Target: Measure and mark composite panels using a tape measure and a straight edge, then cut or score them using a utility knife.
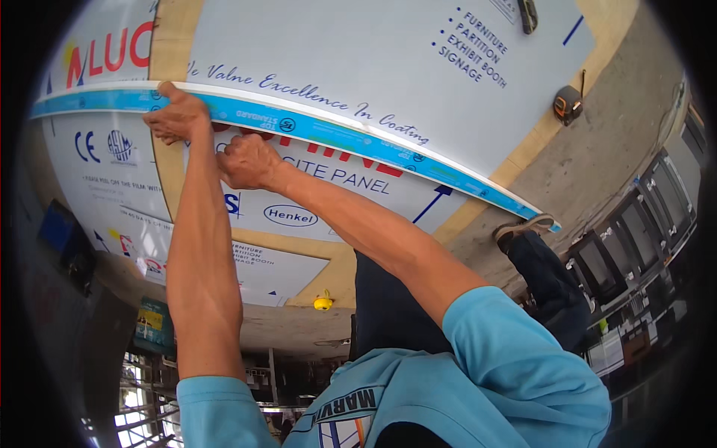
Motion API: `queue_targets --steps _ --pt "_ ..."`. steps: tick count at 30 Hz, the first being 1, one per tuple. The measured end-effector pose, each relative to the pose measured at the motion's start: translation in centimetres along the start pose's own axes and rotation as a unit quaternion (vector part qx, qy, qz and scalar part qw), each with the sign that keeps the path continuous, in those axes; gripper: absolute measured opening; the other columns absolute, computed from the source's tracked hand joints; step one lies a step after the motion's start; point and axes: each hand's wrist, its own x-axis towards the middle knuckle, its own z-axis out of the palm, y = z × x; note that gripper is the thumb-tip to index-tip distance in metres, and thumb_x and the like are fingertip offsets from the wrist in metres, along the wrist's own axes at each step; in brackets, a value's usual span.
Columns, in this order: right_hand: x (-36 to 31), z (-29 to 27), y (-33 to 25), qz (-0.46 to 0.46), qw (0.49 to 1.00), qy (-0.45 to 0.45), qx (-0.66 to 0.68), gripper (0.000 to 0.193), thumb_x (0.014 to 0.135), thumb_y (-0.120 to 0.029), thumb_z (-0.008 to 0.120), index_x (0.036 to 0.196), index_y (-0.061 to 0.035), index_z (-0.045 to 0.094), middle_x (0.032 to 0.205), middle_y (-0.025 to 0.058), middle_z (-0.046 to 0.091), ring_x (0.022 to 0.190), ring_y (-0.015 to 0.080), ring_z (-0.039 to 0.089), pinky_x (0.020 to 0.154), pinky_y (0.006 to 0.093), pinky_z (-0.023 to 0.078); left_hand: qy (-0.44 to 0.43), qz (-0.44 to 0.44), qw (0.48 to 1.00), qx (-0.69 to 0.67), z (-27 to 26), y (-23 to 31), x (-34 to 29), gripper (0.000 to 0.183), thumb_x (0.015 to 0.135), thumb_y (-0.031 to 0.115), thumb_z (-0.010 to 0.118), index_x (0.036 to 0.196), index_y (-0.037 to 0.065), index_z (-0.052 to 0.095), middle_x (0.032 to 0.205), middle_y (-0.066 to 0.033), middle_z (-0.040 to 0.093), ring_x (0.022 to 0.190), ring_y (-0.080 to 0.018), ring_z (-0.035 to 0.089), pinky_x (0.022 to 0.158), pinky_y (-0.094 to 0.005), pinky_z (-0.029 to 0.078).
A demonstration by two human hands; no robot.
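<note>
A long straight bar (351, 138), white along its far edge and covered in blue printed film, lies across film-faced composite panels (336, 60). My left hand (179, 116) is closed on the bar near its left part, thumb over the far edge and fingers curled on the near side. Just to its right, my right hand (250, 163) is clenched beside the bar's near edge, above the panel's printed face. Whatever that fist may hold is hidden. My shoe (526, 226) rests by the bar's right end; contact between them is hard to tell.
Tan board (168, 45) shows between and around the panels. A black and orange tape measure (567, 104) sits at the right edge, and a dark knife-like tool (528, 15) lies farther off. A small yellow object (323, 301) is nearer me. A green bucket (154, 326) stands left.
</note>
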Motion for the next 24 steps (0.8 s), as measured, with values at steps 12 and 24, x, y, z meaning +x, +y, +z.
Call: queue_targets --steps 12,24 --pt "-26.3 -34.3 9.7 0.589 0.636 0.376 0.327 0.045 0.093 -0.035 0.053 0.057 -0.0145 0.037 0.044 -0.0052 0.028 0.035 0.0067 0.025 0.032 0.0242 0.016 0.004 -0.063 0.998 0.022 0.8 0.1 2.3 0.079 0.076 0.057 0.049 0.114 -0.012 0.046 0.116 -0.029 0.051 0.11 -0.0388 0.051 0.094 -0.0498 0.035" --pt "-40.4 -36.7 15.8 0.598 0.447 0.567 0.348 0.04 0.092 -0.036 0.049 0.06 -0.0134 0.038 0.045 -0.0045 0.026 0.035 0.0107 0.023 0.034 0.0266 0.019 -0.004 -0.082 0.996 0.022 0.4 -0.6 2.8 0.08 0.076 0.055 0.046 0.112 -0.016 0.046 0.118 -0.0336 0.05 0.112 -0.0398 0.051 0.096 -0.0477 0.039"
